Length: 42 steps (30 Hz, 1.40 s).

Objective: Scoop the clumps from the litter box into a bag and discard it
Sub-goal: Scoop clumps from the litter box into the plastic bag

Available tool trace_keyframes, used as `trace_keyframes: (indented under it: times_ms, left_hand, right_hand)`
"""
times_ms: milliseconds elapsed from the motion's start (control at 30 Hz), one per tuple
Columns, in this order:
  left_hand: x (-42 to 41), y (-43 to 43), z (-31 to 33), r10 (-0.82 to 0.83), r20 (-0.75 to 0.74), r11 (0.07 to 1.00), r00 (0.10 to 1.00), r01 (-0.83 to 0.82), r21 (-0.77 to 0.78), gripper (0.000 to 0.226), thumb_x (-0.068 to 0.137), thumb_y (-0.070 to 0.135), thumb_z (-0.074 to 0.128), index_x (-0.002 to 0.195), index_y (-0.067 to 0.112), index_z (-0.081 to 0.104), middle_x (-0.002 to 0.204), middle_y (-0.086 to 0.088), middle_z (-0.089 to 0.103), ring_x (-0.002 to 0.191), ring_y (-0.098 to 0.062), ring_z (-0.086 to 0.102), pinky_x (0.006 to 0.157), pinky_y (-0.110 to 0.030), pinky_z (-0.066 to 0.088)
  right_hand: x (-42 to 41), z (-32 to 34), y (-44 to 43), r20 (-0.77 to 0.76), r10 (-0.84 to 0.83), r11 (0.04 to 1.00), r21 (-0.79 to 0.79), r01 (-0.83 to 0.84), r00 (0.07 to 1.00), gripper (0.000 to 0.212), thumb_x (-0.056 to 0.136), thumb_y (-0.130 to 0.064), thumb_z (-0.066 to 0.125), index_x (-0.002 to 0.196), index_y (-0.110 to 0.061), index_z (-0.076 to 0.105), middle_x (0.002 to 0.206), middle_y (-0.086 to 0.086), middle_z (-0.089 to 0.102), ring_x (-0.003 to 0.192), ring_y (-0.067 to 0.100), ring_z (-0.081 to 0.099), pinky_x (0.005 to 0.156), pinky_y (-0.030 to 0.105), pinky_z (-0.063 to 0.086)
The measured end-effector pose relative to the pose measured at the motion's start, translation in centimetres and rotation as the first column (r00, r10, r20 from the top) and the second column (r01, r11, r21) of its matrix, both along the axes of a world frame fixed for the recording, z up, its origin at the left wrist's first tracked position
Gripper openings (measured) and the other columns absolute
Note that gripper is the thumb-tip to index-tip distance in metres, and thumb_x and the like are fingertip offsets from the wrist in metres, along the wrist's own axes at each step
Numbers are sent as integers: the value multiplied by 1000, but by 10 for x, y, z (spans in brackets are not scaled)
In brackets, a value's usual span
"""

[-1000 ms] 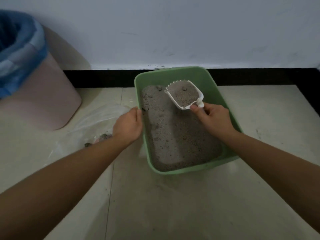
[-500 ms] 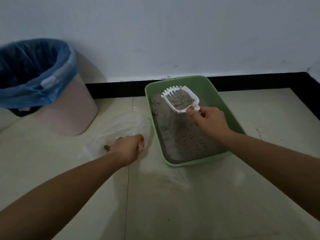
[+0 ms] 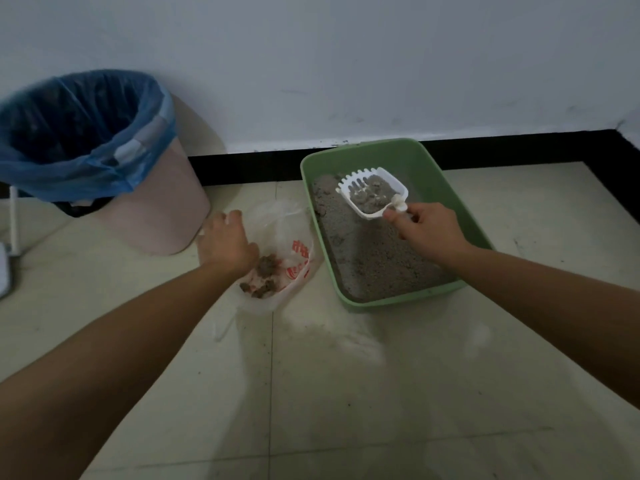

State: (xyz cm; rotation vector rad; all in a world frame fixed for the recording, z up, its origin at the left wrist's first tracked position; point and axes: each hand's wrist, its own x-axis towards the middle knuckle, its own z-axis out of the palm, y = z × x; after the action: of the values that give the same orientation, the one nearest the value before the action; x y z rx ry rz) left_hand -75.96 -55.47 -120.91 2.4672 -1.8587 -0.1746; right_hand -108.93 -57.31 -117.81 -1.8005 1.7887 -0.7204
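R hand [image 3: 429, 230] is closed round the short handle of the scoop [image 3: 372, 194], thumb on top. It holds the scoop about level above the far end of the box [image 3: 429, 174], so the clumps [image 3: 374, 199] don't tip out and loose litter [image 3: 374, 261] sifts thru the slots into the box, not onto the floor [image 3: 346, 375].

L hand [image 3: 225, 244] is at the bag [image 3: 294, 233], fingers curled at its far-left rim. It looks to be pinching the film to hold the mouth open, tho the grip itself is blurred.

Bag lies on the floor just beside the box's left wall, w/ some clumps already in its near end: short carry, less spill. Bin [image 3: 162, 216] w/ blue liner [image 3: 69, 150] stands just left of the bag, near for the discard.

Judged stage: mid-scooping; the load prob. goes left into the bag next. Risk: the limp mouth folds shut.
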Motion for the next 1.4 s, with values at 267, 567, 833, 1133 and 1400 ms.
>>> trace_keyframes:
  times_ms: [267, 567, 833, 1133, 1400]
  left_hand:
    - [30, 5, -20, 102, -220, 995, 970, -101, 15, 20, 90, 19, 50, 99, 4, 61, 97, -17, 65, 83, -34, 60, 67, -33, 45]
    - [12, -10, -15, 143, -495, 953, 857, -255, -167, 27, 94, 37, 45, 91, 14, 58, 82, -11, 68, 72, -33, 65, 73, -44, 58]
    - [5, -4, -10, 126, -520, 953, 845, -248, -172, 28, 98, 41, 45, 104, 16, 57, 84, -7, 68, 72, -27, 67, 73, -45, 59]
    - [6, -4, -8, 104, -492, 954, 864, -227, -196, 33, 99, 39, 43, 106, 12, 60, 89, -9, 68, 77, -28, 66, 74, -41, 56]
    - [15, 1, -10, 10, -427, 964, 904, -123, -238, 36, 99, 41, 43, 99, 12, 65, 82, -5, 66, 75, -24, 61, 64, -30, 43]
  right_hand:
    - [1, -2, 10, 3, 14, 1000, -8, -14, 1000, 38, 93, -49, 58, 82, -16, 73, 67, 12, 68, 61, 21, 62, 66, 33, 52]
    - [6, -8, 16, 25, 67, 996, -55, -66, 997, 19, 94, -46, 60, 83, -32, 68, 54, -2, 57, 51, 12, 50, 55, 28, 43]
    - [9, -17, 20, 26, 93, 993, -70, -91, 995, 29, 92, -44, 62, 113, -27, 73, 51, -8, 52, 46, 4, 43, 51, 23, 38]
    - [14, -28, 24, 18, 81, 996, 35, -82, 997, 29, 94, -46, 59, 101, -23, 75, 51, -5, 50, 47, 6, 43, 52, 23, 37]
    - [17, -33, 30, -42, 164, 986, 47, -162, 986, 28, 93, -47, 59, 87, -23, 72, 51, -4, 48, 48, 9, 44, 53, 28, 37]
